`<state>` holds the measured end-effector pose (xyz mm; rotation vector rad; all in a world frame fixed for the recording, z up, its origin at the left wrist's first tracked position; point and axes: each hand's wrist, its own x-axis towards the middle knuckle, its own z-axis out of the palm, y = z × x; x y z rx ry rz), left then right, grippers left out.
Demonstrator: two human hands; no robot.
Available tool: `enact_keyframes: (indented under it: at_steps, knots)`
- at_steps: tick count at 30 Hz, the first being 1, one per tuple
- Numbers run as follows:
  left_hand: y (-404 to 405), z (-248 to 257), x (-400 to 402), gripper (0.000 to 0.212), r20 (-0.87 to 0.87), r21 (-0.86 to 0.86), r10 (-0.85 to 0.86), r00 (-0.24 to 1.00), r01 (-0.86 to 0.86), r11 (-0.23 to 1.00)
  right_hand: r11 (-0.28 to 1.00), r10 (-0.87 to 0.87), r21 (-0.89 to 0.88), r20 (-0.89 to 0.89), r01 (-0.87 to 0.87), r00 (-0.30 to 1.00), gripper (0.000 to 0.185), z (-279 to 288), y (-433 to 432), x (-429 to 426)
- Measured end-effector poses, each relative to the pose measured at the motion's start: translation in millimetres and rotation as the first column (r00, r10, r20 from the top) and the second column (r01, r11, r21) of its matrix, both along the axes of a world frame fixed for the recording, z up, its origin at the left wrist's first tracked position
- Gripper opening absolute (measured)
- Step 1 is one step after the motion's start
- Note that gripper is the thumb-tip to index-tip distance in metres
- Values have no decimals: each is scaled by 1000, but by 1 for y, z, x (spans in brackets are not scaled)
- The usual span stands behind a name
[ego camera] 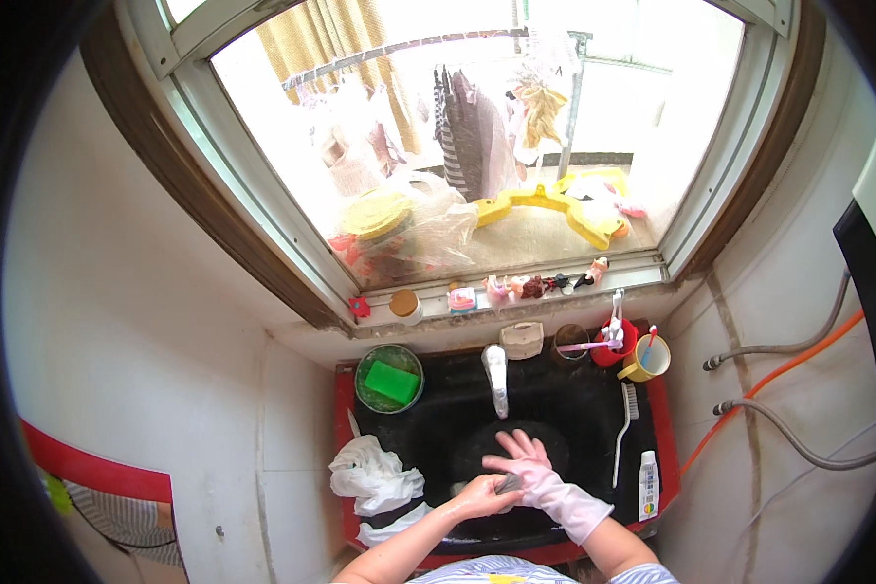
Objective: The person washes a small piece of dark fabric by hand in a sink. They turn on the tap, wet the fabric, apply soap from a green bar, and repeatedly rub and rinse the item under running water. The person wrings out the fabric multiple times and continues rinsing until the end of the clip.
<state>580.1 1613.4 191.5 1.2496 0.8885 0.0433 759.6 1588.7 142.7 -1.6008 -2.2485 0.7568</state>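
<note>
My bare, wet-looking left hand [485, 497] is closed around a small grey scrubbing pad or cloth [509, 484]; which of these it is, I cannot tell. The grey piece lies against the palm side of my right hand [525, 467]. That hand wears a pale pink rubber glove [566, 505] reaching past the wrist, its fingers spread and slightly blurred. Both hands are over the black basin [438, 438] of a washstand, below a silver faucet [496, 379]. No running water can be made out.
At left stand a bowl with a green sponge [392, 382] and crumpled white plastic bags [376, 478]. On the right lie a long-handled brush [623, 431] and a white tube [648, 485]. Toothbrush cups [646, 358] line the back, below a sill with small dolls [529, 286].
</note>
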Motion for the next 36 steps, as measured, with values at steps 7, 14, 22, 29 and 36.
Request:
enact_keyframes:
  at_steps: [7, 14, 22, 29, 36]
  knots:
    - [18, 4, -27, 27, 91, -81, 420, 903, -414, 907, 565, -751, -824, -536, -46, 386, 74, -30, -6, 17]
    - [24, -77, -27, 45, -275, -827, 678, 682, -527, 194, 718, -668, -694, -709, -55, 223, 33, 70, -20, -40]
    - [-23, -106, 20, 19, 58, -606, 900, 432, -701, 376, 752, -372, 328, -505, 572, 779, 26, 34, 5, -52]
    - [10, -103, 21, 49, -173, -828, 679, 714, -478, 292, 859, -209, 294, -546, 420, 811, 29, 53, -17, -68]
    - [8, -94, 11, 39, -148, -688, 712, 686, -588, 424, 556, -827, -498, -413, 665, 382, 35, -22, 11, -43]
